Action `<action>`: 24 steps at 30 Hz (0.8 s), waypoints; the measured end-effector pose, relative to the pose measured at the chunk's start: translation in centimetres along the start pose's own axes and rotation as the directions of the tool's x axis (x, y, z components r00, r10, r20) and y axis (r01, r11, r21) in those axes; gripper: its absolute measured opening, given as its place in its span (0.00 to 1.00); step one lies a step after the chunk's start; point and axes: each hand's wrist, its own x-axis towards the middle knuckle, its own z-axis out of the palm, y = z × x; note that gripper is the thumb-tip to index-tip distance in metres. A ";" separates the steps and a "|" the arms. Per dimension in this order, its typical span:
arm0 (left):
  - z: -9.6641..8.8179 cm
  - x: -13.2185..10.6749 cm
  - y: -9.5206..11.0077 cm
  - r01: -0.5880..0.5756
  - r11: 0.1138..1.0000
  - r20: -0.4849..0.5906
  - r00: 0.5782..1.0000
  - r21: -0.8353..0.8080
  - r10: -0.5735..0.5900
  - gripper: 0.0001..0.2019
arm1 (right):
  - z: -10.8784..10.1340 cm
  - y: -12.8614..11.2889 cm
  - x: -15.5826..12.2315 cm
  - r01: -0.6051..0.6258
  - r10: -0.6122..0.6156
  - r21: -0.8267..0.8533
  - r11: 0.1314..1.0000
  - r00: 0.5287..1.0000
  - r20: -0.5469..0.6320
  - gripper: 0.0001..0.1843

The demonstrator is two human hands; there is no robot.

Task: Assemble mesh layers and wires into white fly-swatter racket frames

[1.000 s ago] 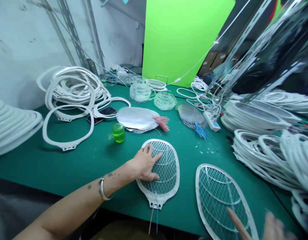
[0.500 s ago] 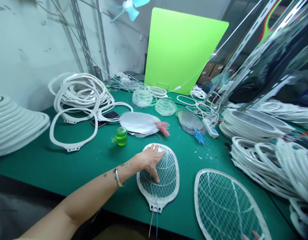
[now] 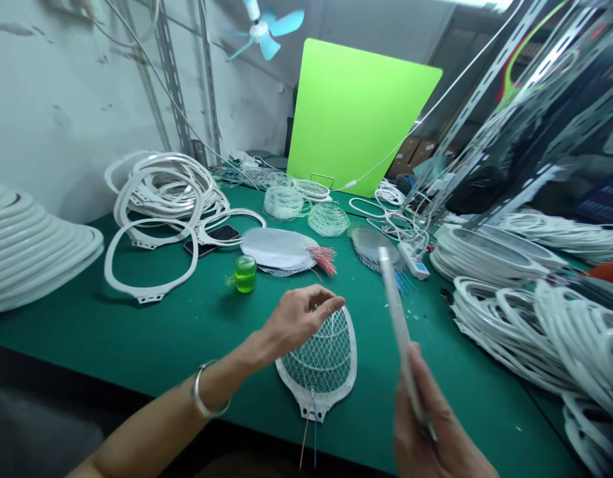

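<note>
"Your right hand (image 3: 430, 425) is closed on a white-framed fly-swatter racket (image 3: 399, 318), held edge-on and upright"

"And your left hand (image 3: 296, 322)?"

"Half-open, fingers curled just over a second racket (image 3: 322, 365) lying flat on the green desk (image 3: 112, 338), its red and blue leads (image 3: 306, 441) trailing your way"

"How will they handle?"

"Light, I'd judge, with a stiff rim and delicate wire mesh, so take hold by the rim and spare the mesh
</note>
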 end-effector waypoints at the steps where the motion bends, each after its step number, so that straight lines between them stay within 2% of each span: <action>1: 0.4 -1.1 0.7 0.015 0.979 -0.038 0.999 -0.202 -0.024 0.23 | 0.9 -1.3 0.2 0.108 -0.108 0.010 0.994 0.994 -0.022 0.31; 3: 1.0 -3.0 1.7 0.023 0.878 -0.088 0.993 -0.478 -0.074 0.22 | 2.3 -3.2 0.5 0.322 -0.321 0.024 0.946 0.946 -0.038 0.34; 5: 1.4 -4.2 1.9 0.035 0.806 -0.131 0.982 -0.591 -0.139 0.20 | 3.4 -4.2 0.6 0.429 -0.430 0.044 0.902 0.903 0.013 0.36; 8: 1.5 -5.1 1.3 0.095 0.775 -0.150 0.960 -0.625 -0.238 0.19 | 4.2 -4.6 0.0 0.473 -0.473 0.028 0.881 0.876 0.088 0.36; 12: 0.6 -5.2 0.4 0.146 0.792 -0.210 0.921 -0.593 -0.327 0.17 | 4.1 -4.5 -1.1 0.509 -0.506 0.046 0.860 0.836 0.213 0.33; 13: 0.0 -5.2 0.2 0.151 0.798 -0.225 0.914 -0.584 -0.337 0.17 | 3.8 -4.3 -1.1 0.477 -0.480 0.070 0.876 0.848 0.225 0.33; 14: -0.8 -5.1 -0.1 0.156 0.803 -0.234 0.909 -0.576 -0.344 0.17 | 3.3 -3.9 -0.8 0.395 -0.404 0.084 0.915 0.889 0.218 0.34; 15: -1.6 -5.1 -0.4 0.160 0.807 -0.240 0.906 -0.568 -0.348 0.18 | 2.9 -3.3 -0.4 0.250 -0.263 0.089 0.964 0.944 0.200 0.36; 16: -2.4 -5.0 -0.7 0.168 0.811 -0.236 0.906 -0.561 -0.351 0.18 | 2.5 -2.4 0.3 0.048 -0.065 0.096 0.994 0.981 0.181 0.37; 17: -3.2 -4.9 -1.2 0.185 0.810 -0.217 0.908 -0.556 -0.357 0.18 | 2.3 -1.5 1.0 -0.187 0.164 0.117 0.975 0.970 0.182 0.38; 18: -3.9 -4.8 -1.7 0.214 0.805 -0.183 0.912 -0.554 -0.368 0.18 | 2.2 -0.5 1.8 -0.408 0.368 0.152 0.900 0.899 0.236 0.38; 19: -4.3 -4.7 -2.2 0.247 0.795 -0.138 0.914 -0.553 -0.380 0.18 | 2.4 0.5 2.5 -0.582 0.502 0.196 0.789 0.796 0.338 0.38; 20: -4.5 -4.5 -2.8 0.281 0.785 -0.092 0.916 -0.552 -0.391 0.18 | 2.7 1.4 3.1 -0.702 0.566 0.230 0.674 0.691 0.449 0.37; 21: -4.4 -4.2 -3.3 0.307 0.777 -0.054 0.915 -0.549 -0.400 0.18 | 3.2 2.2 3.5 -0.776 0.579 0.256 0.577 0.609 0.542 0.36; 22: -4.2 -4.0 -3.8 0.328 0.771 -0.032 0.911 -0.545 -0.410 0.18 | 3.8 2.8 3.7 -0.818 0.576 0.273 0.506 0.556 0.599 0.34; 24: -3.3 -3.5 -4.6 0.362 0.770 -0.036 0.895 -0.526 -0.445 0.20 | 4.8 3.7 3.6 -0.851 0.593 0.289 0.438 0.515 0.619 0.33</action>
